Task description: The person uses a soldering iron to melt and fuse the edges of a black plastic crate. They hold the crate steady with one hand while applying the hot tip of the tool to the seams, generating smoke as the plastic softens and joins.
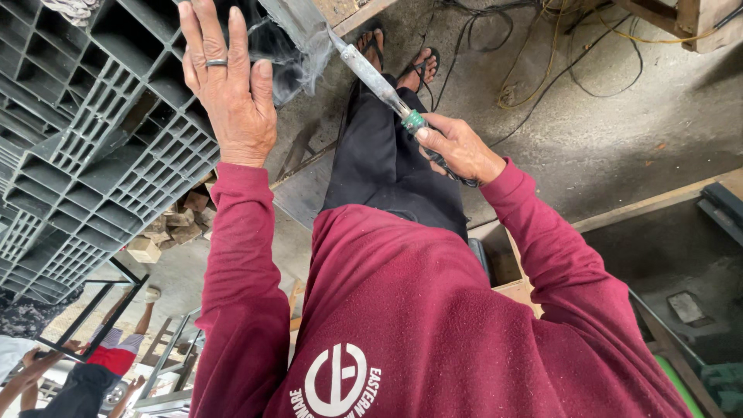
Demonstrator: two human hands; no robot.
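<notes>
Grey concrete floor [619, 131] fills the upper right of the view, with several thin black and yellow cables [534, 73] looping across it toward one o'clock. One person in a dark red long-sleeved shirt [402, 310] and black trousers works over it, two feet in sandals [402, 58] showing at twelve o'clock. One grey plastic pallet [85, 147], a grid of open square cells, takes up the nine to eleven o'clock side; what lies in its cells cannot be told. The left hand [228, 85] is spread flat and open against the pallet's edge, fingers straight, one ring on a finger. The right hand [457, 147] is closed around the dark handle of one soldering iron [379, 81], a long metal shaft with a green collar, held just right of centre; its tip points toward eleven o'clock and meets a smoking spot near the pallet, where a wisp of white smoke [290, 66] hangs. One small heap of wood offcuts [174, 224] lies on the floor at eight o'clock. Another person's arms and legs show at seven o'clock beside one black metal frame [93, 317].
</notes>
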